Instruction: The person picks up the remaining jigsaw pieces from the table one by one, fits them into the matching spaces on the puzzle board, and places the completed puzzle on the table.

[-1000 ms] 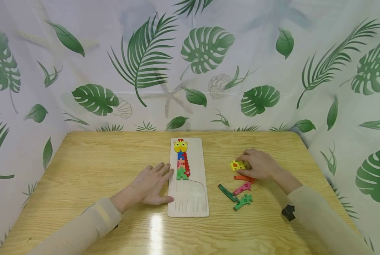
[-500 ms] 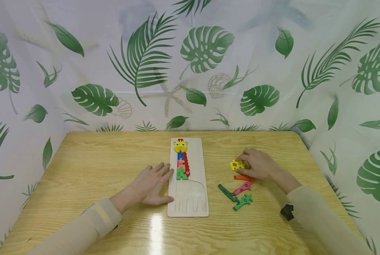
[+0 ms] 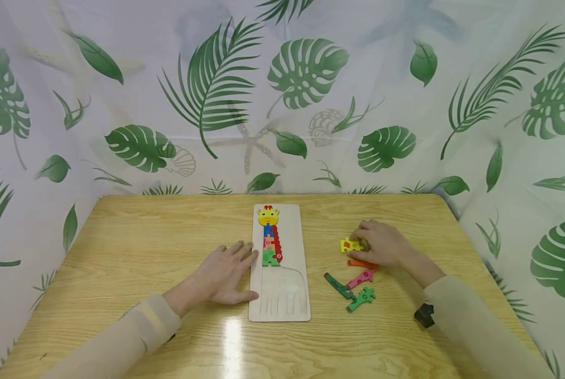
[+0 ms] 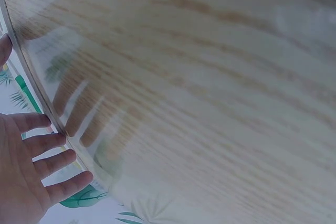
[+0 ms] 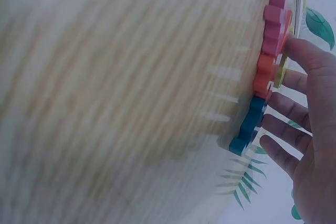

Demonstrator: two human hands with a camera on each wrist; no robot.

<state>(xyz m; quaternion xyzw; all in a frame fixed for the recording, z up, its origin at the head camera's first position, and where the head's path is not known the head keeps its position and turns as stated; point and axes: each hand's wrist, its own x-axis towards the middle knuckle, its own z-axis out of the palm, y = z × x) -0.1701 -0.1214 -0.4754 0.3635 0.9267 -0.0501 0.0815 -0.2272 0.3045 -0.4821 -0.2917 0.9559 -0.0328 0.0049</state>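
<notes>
A pale wooden puzzle board (image 3: 291, 226) lies lengthwise at the table's middle, with a giraffe's yellow head (image 3: 268, 216) and several coloured neck pieces set in its upper left. Below them the body and leg recess shows bare wood. My left hand (image 3: 225, 273) rests at the board's left edge, fingers spread, fingertips and thumb on its rim. Off to the right, my right hand (image 3: 382, 243) pinches a yellow puzzle piece (image 3: 346, 245) between thumb and fingers. An orange piece (image 3: 358, 263) lies just below that hand. The right wrist view shows a blue piece (image 5: 248, 126) beneath the fingers.
Nearer me lie a pink piece (image 3: 359, 279), a dark green piece (image 3: 337, 286) and a light green piece (image 3: 360, 299), close together right of the board. A leaf-patterned cloth (image 3: 329, 158) hangs behind the wooden table (image 3: 159, 231) and along its sides.
My right hand has shifted very slightly left with the yellow puzzle piece in its pinch. My left hand and the board have stayed in place.
</notes>
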